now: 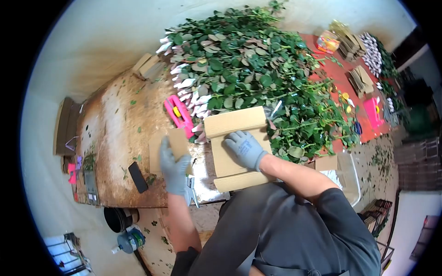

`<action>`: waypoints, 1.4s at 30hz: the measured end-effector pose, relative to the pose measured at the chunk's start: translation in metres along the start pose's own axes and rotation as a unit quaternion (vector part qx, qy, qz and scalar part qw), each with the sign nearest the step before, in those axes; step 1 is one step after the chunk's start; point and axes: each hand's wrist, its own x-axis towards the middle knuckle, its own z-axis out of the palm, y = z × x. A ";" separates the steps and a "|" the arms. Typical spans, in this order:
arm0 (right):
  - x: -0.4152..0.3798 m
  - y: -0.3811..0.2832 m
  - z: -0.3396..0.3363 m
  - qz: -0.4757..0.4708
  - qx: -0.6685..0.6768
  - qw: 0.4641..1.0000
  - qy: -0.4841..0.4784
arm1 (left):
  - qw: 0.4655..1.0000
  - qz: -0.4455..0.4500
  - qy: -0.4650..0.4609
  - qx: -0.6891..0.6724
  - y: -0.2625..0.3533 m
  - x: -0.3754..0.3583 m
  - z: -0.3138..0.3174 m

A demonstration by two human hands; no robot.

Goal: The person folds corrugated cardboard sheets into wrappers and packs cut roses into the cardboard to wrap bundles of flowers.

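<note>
My left hand [174,171], in a grey glove, is at a small brown cardboard piece [178,141], with the thumb on one side and the fingers on the other. Beneath it, another flat cardboard piece [154,155] lies on the table. My right hand [246,149], also gloved, rests with its fingers laid on a corrugated cardboard sheet [223,158], whose far and near ends are folded or curled over. A pink tool with a yellow part [178,116] lies beyond my left hand. Close to that wrist is a metal stapler-like tool [190,192], partly hidden.
A large heap of leafy rose stems [253,69] with wrapped heads covers the table's far middle. A black phone [138,177] lies at left on the worn table [106,152]. Cardboard stacks [361,82] and a pink tool [373,112] sit on the red surface at right.
</note>
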 end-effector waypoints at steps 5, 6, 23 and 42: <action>-0.002 0.004 -0.005 0.006 0.012 1.000 -0.019 | 0.982 -0.069 -0.150 -0.096 -0.045 -0.030 0.041; -0.004 0.005 -0.006 0.014 0.022 0.999 -0.031 | 0.962 -0.127 -0.213 -0.112 -0.054 -0.032 0.042; 0.018 0.013 -0.020 0.302 0.208 0.902 -0.229 | 0.969 -0.120 -0.175 0.124 -0.057 -0.037 0.062; 0.027 -0.016 -0.043 0.152 -0.098 0.953 -0.244 | 0.752 0.166 -0.396 0.500 -0.020 -0.072 0.058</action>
